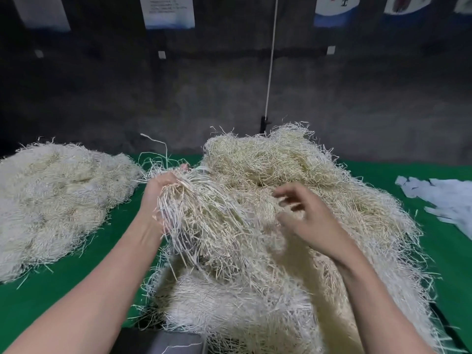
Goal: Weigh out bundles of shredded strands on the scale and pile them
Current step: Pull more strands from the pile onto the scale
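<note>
In the head view, the left hand [159, 192] is reaching in from the lower left of the frame and is sitting just left of centre. Its fingers [166, 178] are curling tightly round a bundle of shredded strands [196, 215], gripping it near the top, so that the pale strands are hanging down and fanning out to the right below the fist. A few loose ends are sticking up above the knuckles.

The right hand [309, 221] is coming in from the lower right and is hovering over the big heap [281, 164] of yellowish strands that is filling the centre and right of the frame. Its fingers are bending loosely, apart from the thumb, and are blurring. Whether they are catching any strands cannot be told.

The held bundle is merging at its lower end with the big heap, which is spilling down toward the bottom edge, where a whiter clump [229, 305] is lying. A second pile [56, 200], paler and flatter, is resting at the left of the frame, apart from the big heap. Both are lying on a green desk [76, 274].

At the right edge, white paper strips [449, 200] are lying on the desk. A white cord [271, 60] is hanging down in the upper centre against a dark wall, and paper sheets [167, 11] are hanging along the top edge.
</note>
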The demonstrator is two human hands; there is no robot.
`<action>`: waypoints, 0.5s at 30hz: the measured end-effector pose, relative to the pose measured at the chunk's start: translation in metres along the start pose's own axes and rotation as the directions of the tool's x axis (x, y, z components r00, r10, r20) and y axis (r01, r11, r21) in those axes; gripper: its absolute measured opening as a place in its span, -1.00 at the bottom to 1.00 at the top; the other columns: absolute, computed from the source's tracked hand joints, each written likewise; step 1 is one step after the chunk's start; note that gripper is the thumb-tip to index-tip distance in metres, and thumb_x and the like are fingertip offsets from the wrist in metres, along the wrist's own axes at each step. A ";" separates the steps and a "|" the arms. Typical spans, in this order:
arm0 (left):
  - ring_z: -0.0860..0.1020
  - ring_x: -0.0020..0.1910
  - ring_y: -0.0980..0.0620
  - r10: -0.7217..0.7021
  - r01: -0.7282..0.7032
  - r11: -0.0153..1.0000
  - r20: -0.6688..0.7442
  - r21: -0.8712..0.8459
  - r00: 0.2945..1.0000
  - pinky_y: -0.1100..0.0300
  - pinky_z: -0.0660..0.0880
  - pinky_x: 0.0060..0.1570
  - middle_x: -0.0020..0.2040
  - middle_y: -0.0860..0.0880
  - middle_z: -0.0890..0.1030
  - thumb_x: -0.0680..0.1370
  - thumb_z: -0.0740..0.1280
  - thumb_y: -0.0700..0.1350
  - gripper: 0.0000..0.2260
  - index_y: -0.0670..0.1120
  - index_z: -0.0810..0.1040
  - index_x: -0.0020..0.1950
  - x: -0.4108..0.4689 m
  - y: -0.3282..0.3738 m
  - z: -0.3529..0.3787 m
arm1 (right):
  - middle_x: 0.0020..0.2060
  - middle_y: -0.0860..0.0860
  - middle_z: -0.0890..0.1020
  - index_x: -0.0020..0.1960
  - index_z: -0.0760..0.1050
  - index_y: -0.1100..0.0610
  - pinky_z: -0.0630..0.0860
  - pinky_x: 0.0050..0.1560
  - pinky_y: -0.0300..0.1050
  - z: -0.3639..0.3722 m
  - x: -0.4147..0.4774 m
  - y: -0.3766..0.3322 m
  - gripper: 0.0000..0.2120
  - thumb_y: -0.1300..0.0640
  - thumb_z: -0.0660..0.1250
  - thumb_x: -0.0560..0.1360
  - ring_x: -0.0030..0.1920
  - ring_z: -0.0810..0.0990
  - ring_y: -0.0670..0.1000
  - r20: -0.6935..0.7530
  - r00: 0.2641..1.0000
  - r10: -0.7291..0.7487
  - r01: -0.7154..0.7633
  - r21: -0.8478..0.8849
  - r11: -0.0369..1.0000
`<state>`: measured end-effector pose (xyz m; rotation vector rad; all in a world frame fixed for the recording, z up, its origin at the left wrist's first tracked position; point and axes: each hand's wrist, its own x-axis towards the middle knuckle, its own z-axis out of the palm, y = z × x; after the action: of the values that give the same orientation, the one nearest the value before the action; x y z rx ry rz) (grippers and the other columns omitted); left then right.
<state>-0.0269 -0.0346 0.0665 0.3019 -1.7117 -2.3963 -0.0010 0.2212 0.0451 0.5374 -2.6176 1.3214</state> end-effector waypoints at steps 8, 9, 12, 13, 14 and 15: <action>0.50 -0.10 0.20 0.086 -0.134 0.945 0.171 0.297 0.981 0.16 0.36 0.12 -0.14 0.18 0.58 0.48 0.32 -0.13 -0.92 0.06 0.54 -0.14 -0.003 0.002 0.007 | 0.09 0.04 0.57 0.38 0.31 0.00 0.34 -0.53 -0.45 0.093 0.023 0.010 -0.50 0.29 0.28 0.49 -0.47 0.44 -0.25 0.260 0.913 0.313 -0.395 0.384 0.835; 0.44 -0.02 0.18 -0.037 -0.087 0.882 0.253 0.463 0.967 0.10 0.33 0.18 -0.07 0.20 0.50 0.45 0.36 -0.05 -0.89 0.04 0.52 -0.04 -0.003 0.000 0.002 | 0.03 0.05 0.60 0.33 0.36 -0.04 0.34 -0.51 -0.43 0.092 0.026 0.011 -0.55 0.29 0.25 0.51 -0.50 0.41 -0.24 0.148 0.916 0.373 -0.397 0.463 0.793; 0.45 0.06 0.11 -0.388 0.049 0.712 0.334 0.701 0.859 0.25 0.48 0.03 0.20 0.16 0.42 0.38 0.44 0.01 -0.72 -0.08 0.49 -0.03 -0.004 -0.027 -0.006 | 0.37 0.07 0.36 0.48 0.15 0.11 0.44 0.11 -0.20 0.090 0.030 0.007 -0.45 0.28 0.20 0.54 0.16 0.50 -0.06 -0.009 0.921 0.390 -0.334 0.498 0.800; 0.44 0.21 0.04 -0.456 0.075 0.676 0.336 0.733 0.824 0.23 0.44 0.13 0.30 0.08 0.40 0.32 0.48 0.07 -0.58 -0.08 0.52 0.08 -0.010 -0.036 0.001 | 0.40 0.04 0.30 0.49 0.11 0.12 0.41 0.24 -0.07 0.092 0.028 0.002 -0.43 0.29 0.19 0.53 0.32 0.40 0.05 0.002 0.935 0.355 -0.311 0.489 0.815; 0.35 0.35 -0.04 -0.491 0.099 0.668 0.337 0.737 0.804 0.12 0.34 0.29 0.39 -0.04 0.36 0.25 0.51 0.11 -0.37 -0.12 0.49 0.23 -0.013 -0.048 0.006 | 0.41 0.01 0.30 0.48 0.13 0.12 0.44 0.23 -0.01 0.093 0.027 -0.003 -0.43 0.30 0.20 0.51 0.35 0.36 0.09 0.027 0.952 0.306 -0.281 0.480 0.831; 0.26 0.43 -0.10 -0.498 0.133 0.674 0.315 0.727 0.808 0.03 0.23 0.38 0.45 -0.13 0.29 0.20 0.54 0.10 -0.23 -0.15 0.42 0.34 -0.017 -0.056 0.012 | 0.39 -0.06 0.28 0.48 0.15 0.09 0.50 0.15 -0.02 0.093 0.025 -0.007 -0.40 0.27 0.24 0.48 0.33 0.38 0.07 0.057 0.965 0.257 -0.253 0.474 0.844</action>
<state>-0.0157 -0.0016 0.0182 0.0813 -3.0158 -2.0384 -0.0200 0.1369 0.0027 0.2362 -2.4058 2.0744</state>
